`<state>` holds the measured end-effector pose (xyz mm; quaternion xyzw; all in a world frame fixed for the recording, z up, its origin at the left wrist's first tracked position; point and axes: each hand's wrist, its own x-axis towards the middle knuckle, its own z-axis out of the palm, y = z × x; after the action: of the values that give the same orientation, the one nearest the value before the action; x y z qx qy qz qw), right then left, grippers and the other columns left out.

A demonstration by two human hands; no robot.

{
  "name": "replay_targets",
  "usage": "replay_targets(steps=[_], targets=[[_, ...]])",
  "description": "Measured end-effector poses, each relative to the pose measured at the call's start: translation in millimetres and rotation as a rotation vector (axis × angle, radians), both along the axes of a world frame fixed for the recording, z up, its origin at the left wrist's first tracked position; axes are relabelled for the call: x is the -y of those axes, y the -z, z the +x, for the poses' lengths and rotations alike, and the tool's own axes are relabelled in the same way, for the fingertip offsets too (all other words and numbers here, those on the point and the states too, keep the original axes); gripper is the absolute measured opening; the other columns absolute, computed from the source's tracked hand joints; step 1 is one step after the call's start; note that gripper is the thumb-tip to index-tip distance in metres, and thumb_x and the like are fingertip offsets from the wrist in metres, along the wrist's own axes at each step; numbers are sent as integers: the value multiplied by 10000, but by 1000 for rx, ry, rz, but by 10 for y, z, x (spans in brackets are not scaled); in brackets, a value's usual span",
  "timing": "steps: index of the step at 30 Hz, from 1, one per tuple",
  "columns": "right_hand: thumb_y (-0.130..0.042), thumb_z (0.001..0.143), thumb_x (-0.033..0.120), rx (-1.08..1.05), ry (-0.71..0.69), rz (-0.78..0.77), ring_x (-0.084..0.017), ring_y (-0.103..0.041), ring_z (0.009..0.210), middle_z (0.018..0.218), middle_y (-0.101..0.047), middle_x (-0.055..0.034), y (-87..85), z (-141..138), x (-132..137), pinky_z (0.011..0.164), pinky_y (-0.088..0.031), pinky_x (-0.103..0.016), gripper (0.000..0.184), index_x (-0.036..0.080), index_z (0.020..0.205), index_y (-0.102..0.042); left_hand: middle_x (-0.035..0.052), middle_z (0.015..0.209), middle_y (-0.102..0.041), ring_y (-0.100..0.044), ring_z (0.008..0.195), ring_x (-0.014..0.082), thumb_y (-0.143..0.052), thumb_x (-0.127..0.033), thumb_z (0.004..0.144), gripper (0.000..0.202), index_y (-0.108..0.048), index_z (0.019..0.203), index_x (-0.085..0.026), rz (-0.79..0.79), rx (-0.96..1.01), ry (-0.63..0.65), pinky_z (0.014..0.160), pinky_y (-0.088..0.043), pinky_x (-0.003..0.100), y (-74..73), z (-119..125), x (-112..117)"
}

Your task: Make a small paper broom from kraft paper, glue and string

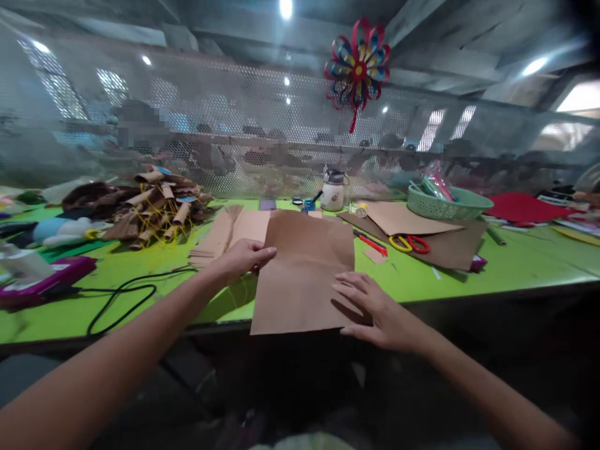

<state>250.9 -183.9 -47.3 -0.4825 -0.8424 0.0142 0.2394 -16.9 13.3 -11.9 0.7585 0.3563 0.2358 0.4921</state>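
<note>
Our right hand point(377, 306) spread loosely open, palm down, gripping nothing, fingers over the brown kraft-paper sheet point(304, 275), which lay at ten o'clock, long axis twelve-to-six, overhanging the green table point(525, 262). Our left hand point(246, 257) pinched the sheet's nine-o'clock edge, thumb uppermost! Beyond, one o'clock: yellow-and-red-handled scissors point(409, 244).

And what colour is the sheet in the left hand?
The sheet is brown; it shows in the head view.

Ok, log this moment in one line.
left hand: pinching brown paper sheet by left edge | right hand: open at sheet's lower right | green basket: on table, right
</note>
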Motion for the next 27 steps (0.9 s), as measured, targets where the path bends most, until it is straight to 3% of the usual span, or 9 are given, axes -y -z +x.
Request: replay_targets(steps=[9, 12, 15, 17, 18, 21, 22, 25, 27], targets=[[-654, 804, 532, 180, -39, -77, -338, -326, 1340, 1456, -407, -184, 157, 9, 205, 1087, -302, -542, 751, 183, 1424, -413, -28, 432, -425, -390, 404, 110, -539, -481, 795, 412, -455, 511, -196, 173, -163, -176, 443, -272, 245, 305, -75, 358], [-636, 818, 265, 142, -37, -62, -318, -335, 1346, 1454, -421, -170, 202, 31, 195, 1091, -294, -543, 647, 183, 1421, -418, 13, 554, -534, -501, 551, 163, -593, -395, 770, 275, -572, 603, -177, 329, -220, -285, 532, -340, 264, 309, -114, 424], [-513, 749, 56, 76, -26, -87, -291, -359, 1339, 1423, -464, -146, 183, 32, 182, 1090, -307, -538, 668, 197, 1399, -450, 81, 951, -638, -580, 891, 241, -619, -340, 771, 294, -650, 1010, -171, 638, -239, -356, 785, -433, 326, 246, -183, 575], [-476, 738, 40, 51, -27, -112, -290, -384, 1322, 1399, -492, -135, 140, 16, 175, 1084, -322, -543, 655, 210, 1371, -487, 124, 1158, -592, -525, 1119, 280, -591, -365, 820, 415, -593, 1186, -169, 844, -212, -273, 957, -402, 384, 188, -248, 744], [-467, 745, 42, 44, -23, -120, -290, -399, 1309, 1383, -508, -131, 116, 5, 170, 1079, -330, -544, 633, 215, 1353, -508, 126, 1241, -563, -495, 1187, 281, -581, -391, 839, 440, -573, 1229, -185, 846, -191, -185, 1003, -382, 394, 163, -286, 841], [-450, 781, 50, 28, -4, -127, -281, -438, 1272, 1332, -551, -129, 55, -23, 147, 1065, -361, -524, 556, 207, 1304, -554, 107, 1309, -567, -539, 1170, 275, -595, -492, 833, 590, -486, 1355, -241, 607, -272, 185, 985, -422, 366, 135, -408, 1111], [-444, 799, 55, 22, -6, -132, -276, -449, 1261, 1320, -562, -128, 40, -26, 137, 1062, -369, -517, 532, 203, 1298, -558, 104, 1348, -547, -514, 1206, 296, -648, -532, 780, 677, -475, 1371, -251, 581, -325, 234, 1015, -400, 382, 145, -446, 1175], [-430, 839, 71, -3, -36, -161, -262, -477, 1241, 1314, -577, -112, 11, 1, 114, 1060, -380, -507, 501, 225, 1300, -553, 84, 1418, -499, -429, 1293, 318, -709, -506, 733, 747, -452, 1400, -288, 600, -410, 239, 1086, -325, 420, 225, -536, 1238], [-443, 829, 67, -15, -49, -189, -256, -478, 1246, 1326, -572, -92, -4, 50, 109, 1061, -380, -496, 517, 251, 1299, -554, 75, 1379, -539, -455, 1268, 292, -654, -386, 799, 593, -501, 1362, -285, 633, -385, 218, 1079, -332, 411, 293, -563, 1184]])
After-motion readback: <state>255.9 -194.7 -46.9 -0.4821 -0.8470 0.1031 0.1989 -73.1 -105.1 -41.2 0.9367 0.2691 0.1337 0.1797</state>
